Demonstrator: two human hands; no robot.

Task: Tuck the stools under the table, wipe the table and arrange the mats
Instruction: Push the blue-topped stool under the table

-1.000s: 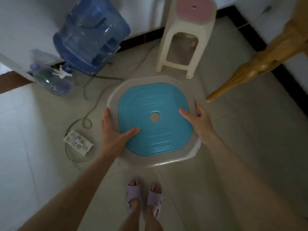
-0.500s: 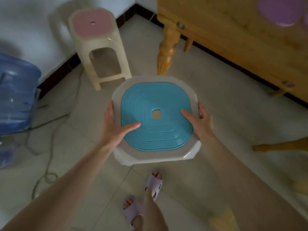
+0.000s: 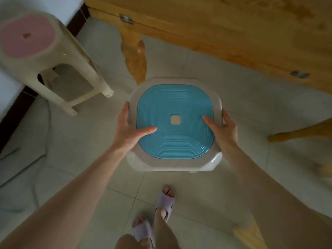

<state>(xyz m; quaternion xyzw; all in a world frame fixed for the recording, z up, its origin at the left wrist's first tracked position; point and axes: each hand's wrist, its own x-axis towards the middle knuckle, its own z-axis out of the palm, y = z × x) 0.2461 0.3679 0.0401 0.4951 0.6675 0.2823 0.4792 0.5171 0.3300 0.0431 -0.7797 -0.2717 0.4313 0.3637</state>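
A white plastic stool with a blue ribbed seat (image 3: 175,141) is held in front of me, above the tiled floor. My left hand (image 3: 128,129) grips its left rim with the thumb lying on the blue seat. On the opposite rim, my right hand (image 3: 222,129) holds it the same way. The wooden table (image 3: 233,29) stretches across the top right, and one carved leg (image 3: 133,54) stands just beyond the stool. A second stool with a pink seat (image 3: 27,35) stands at the upper left by the wall.
Another wooden leg (image 3: 301,132) juts in from the right edge and a further wooden piece (image 3: 248,232) shows at the bottom right. My feet in lilac slippers (image 3: 164,202) are on the pale tiles below the stool. A dark skirting board (image 3: 16,112) runs along the left wall.
I have turned right and carried the blue stool toward the table. The water bottle and power strip have left the view; the table and its leg are now close ahead.
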